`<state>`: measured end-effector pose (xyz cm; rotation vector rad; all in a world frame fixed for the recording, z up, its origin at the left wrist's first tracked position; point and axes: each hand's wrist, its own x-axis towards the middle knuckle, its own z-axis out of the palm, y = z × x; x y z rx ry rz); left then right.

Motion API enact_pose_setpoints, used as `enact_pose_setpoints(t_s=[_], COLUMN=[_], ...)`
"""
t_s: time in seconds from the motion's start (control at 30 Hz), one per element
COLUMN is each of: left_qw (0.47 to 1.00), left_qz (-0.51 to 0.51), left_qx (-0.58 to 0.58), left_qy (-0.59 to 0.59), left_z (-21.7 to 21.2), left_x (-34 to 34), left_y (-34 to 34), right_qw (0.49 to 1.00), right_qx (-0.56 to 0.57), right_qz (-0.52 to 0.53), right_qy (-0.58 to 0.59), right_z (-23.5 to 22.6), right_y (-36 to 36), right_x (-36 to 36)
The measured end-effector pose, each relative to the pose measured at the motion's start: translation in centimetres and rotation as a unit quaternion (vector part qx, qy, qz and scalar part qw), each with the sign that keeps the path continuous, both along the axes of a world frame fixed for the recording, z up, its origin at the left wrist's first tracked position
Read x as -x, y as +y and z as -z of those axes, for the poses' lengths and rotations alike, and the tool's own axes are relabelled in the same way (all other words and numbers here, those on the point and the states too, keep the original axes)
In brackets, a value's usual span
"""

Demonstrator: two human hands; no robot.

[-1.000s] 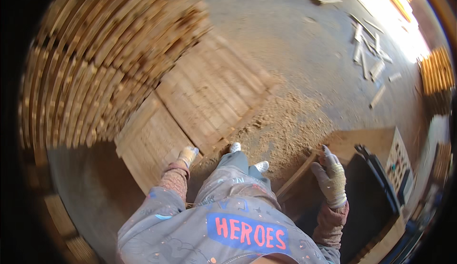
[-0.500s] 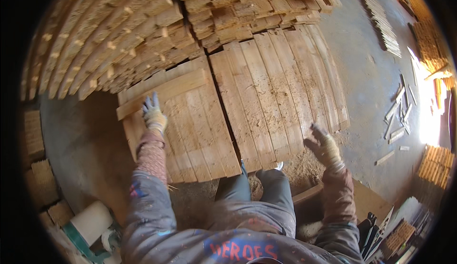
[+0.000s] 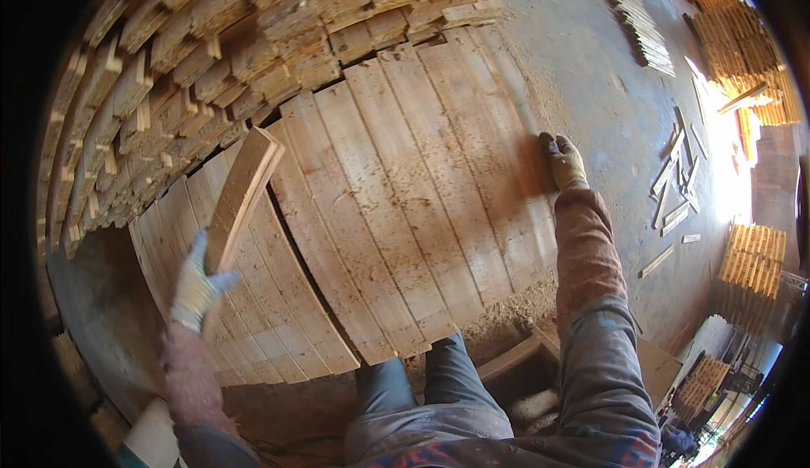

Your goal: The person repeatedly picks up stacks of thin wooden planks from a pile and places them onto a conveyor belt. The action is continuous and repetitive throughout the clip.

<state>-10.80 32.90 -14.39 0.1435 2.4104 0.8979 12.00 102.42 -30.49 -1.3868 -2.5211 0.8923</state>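
My left hand (image 3: 196,293), in a pale work glove with bluish fingertips, grips a wooden board (image 3: 240,194) near its lower end. The board is tilted up off the left group of planks (image 3: 261,308), its far end near the stack. My right hand (image 3: 565,162), in a similar glove with dark fingertips, is at the right edge of the right group of planks (image 3: 405,190). Its fingers are slightly bent with nothing seen in them; whether they touch the edge plank I cannot tell. Sawdust lies over both groups, and a dark gap runs between them.
A tall stack of rough boards (image 3: 194,55) rises along the far side. On the grey floor to the right lie scattered offcuts (image 3: 679,169) and a row of thin strips (image 3: 637,21). Pallet-like wood piles (image 3: 751,266) stand farther right. A wooden frame (image 3: 519,357) is near my legs.
My left hand has taken hold of the board that lay across the left planks and swung it upright-slanted. My right hand has reached farther out along the right edge. The view has turned.
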Motion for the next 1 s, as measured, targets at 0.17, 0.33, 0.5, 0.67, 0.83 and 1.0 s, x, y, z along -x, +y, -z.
enact_pose_setpoints(t_s=[0.17, 0.33, 0.5, 0.67, 0.83, 1.0], left_qw=[0.933, 0.857, 0.899, 0.888, 0.890, 0.854], left_qz=[-0.168, -0.310, -0.281, -0.330, -0.325, -0.378], left_qx=[-0.230, -0.382, -0.302, -0.304, -0.307, -0.347], left_qy=[-0.222, -0.154, -0.148, -0.102, -0.086, -0.087], left_z=[3.5, 10.0, 7.9, 9.0, 8.0, 6.2], left_x=[-9.7, -15.7, -16.7, -17.6, -17.8, -18.1], left_y=[4.6, 16.7, 18.7, 19.2, 20.8, 18.0], right_qw=[0.956, 0.947, 0.832, 0.853, 0.797, 0.807], right_qx=[0.266, 0.310, 0.536, 0.502, 0.586, 0.552], right_qz=[0.012, -0.080, -0.043, -0.136, -0.095, -0.144], right_qy=[0.126, 0.017, 0.136, 0.046, 0.110, 0.156], right_z=[-6.1, -4.3, -10.5, -7.0, -6.6, -15.2], right_y=[-4.8, -5.4, -7.4, -8.6, -9.9, -17.7], right_x=[-2.1, 1.0, -0.1, -0.5, -0.1, -2.8])
